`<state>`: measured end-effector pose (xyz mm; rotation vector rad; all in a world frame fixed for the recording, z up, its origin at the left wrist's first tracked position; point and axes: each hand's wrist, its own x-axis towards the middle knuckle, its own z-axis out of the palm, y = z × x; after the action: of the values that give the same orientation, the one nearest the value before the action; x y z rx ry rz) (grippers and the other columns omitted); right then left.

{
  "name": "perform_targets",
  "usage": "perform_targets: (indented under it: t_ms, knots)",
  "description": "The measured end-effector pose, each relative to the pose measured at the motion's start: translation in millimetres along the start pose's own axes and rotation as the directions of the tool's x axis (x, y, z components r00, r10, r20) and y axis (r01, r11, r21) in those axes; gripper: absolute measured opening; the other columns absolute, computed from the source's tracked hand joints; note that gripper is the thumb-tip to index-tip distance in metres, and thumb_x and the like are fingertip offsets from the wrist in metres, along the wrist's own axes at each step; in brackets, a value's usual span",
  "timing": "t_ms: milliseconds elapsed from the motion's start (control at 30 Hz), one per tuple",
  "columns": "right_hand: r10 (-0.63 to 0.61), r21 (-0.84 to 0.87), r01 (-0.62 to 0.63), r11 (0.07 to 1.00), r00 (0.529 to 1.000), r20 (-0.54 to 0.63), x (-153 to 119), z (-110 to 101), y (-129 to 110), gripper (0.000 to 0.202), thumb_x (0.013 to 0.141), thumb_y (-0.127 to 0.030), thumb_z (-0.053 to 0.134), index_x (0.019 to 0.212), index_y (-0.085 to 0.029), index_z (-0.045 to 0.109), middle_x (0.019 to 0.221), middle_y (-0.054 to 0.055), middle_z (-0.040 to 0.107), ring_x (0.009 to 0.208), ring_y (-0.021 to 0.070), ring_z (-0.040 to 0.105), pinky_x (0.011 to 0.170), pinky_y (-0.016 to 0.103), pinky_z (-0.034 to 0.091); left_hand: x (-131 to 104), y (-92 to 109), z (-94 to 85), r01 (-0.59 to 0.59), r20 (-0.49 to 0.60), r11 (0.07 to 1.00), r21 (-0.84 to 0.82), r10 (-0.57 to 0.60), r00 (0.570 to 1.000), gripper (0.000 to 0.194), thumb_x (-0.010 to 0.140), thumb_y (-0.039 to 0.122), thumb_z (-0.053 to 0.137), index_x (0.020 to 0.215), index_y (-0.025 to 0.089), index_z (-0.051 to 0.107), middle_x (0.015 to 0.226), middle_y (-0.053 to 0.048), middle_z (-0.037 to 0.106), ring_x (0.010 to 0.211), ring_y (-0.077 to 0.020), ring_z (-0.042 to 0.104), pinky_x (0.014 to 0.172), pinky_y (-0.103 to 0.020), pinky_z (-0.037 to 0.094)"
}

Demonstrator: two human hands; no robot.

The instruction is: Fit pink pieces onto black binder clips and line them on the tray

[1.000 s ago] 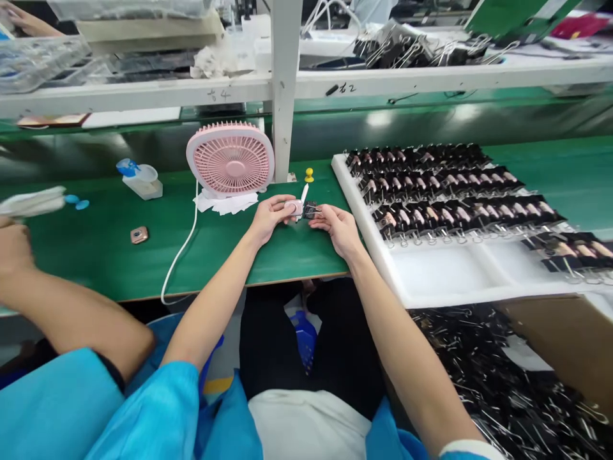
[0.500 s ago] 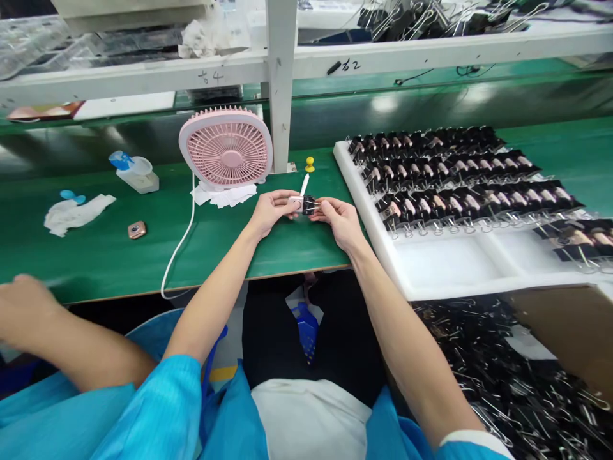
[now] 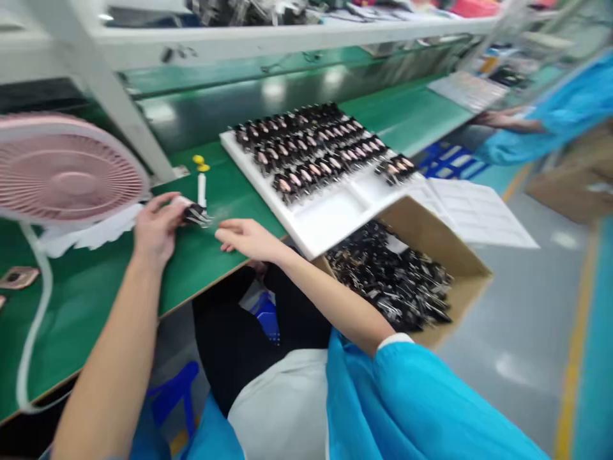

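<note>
My left hand (image 3: 157, 229) is closed on a small pale pink device whose end is clamped by a black binder clip (image 3: 195, 215). The clip's wire handles point right, toward my right hand. My right hand (image 3: 248, 239) hovers by the bench's front edge, a short gap from the clip. Its fingers are loosely bent and apart, with nothing visible in them. Just behind the clip, a white stick-like tool (image 3: 202, 190) lies on the green bench (image 3: 191, 275), beside a small yellow knob (image 3: 200, 163). Motion blur softens the details.
A white tray (image 3: 330, 220) to the right bears rows of clipped pink devices. Below it, a cardboard box (image 3: 472, 271) holds many loose binder clips (image 3: 387, 275). A pink fan (image 3: 67, 163) with a white cable stands left. Far right, a co-worker's blue sleeve (image 3: 550, 121) reaches to the bench.
The view has swung to the right. My right hand has come off the clip's wire handles and moved away from it. My left hand still holds the clipped device.
</note>
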<state>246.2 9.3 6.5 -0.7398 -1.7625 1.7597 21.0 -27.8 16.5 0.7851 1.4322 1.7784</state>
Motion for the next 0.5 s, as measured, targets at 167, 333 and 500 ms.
perform_targets:
  t_ms: [167, 333, 500]
  knots:
    - [0.177, -0.167, -0.093, 0.982, 0.777, 0.605, -125.9, -86.9, -61.7, 0.03, 0.097, -0.041, 0.071, 0.117, -0.02, 0.08, 0.108, 0.002, 0.081, 0.099, 0.02, 0.078, 0.088, 0.028, 0.063, 17.9, -3.1, 1.7, -0.065, -0.057, 0.996, -0.064, 0.062, 0.996, 0.049, 0.049, 0.03, 0.094, 0.092, 0.02, 0.075, 0.077, 0.003, 0.067, 0.067, -0.0122, 0.061, 0.06, -0.026, 0.058]
    - [0.294, -0.093, -0.338, 0.937, 0.903, -0.313, -203.6, -229.5, -19.3, 0.031, 0.093, -0.046, 0.078, 0.081, -0.017, 0.075, 0.079, 0.004, 0.075, 0.071, 0.0156, 0.07, 0.072, 0.027, 0.061, 11.2, 2.9, 5.7, -0.012, 0.004, 0.999, 0.051, 0.012, 1.0, 0.055, 0.051, 0.044, 0.094, 0.097, 0.026, 0.07, 0.075, 0.005, 0.062, 0.056, -0.0152, 0.059, 0.041, -0.026, 0.046]
    - [0.535, 0.126, -0.782, 0.61, 0.289, -0.794, -202.3, -282.5, 98.5, 0.01, 0.094, -0.014, 0.075, 0.085, -0.011, 0.07, 0.07, 0.005, 0.07, 0.062, 0.0135, 0.061, 0.058, 0.023, 0.05, 7.6, 3.1, 10.4, -0.003, -0.014, 0.997, 0.076, 0.004, 1.0, 0.061, 0.044, 0.041, 0.098, 0.097, 0.025, 0.071, 0.082, 0.002, 0.07, 0.059, -0.0142, 0.059, 0.037, -0.02, 0.035]
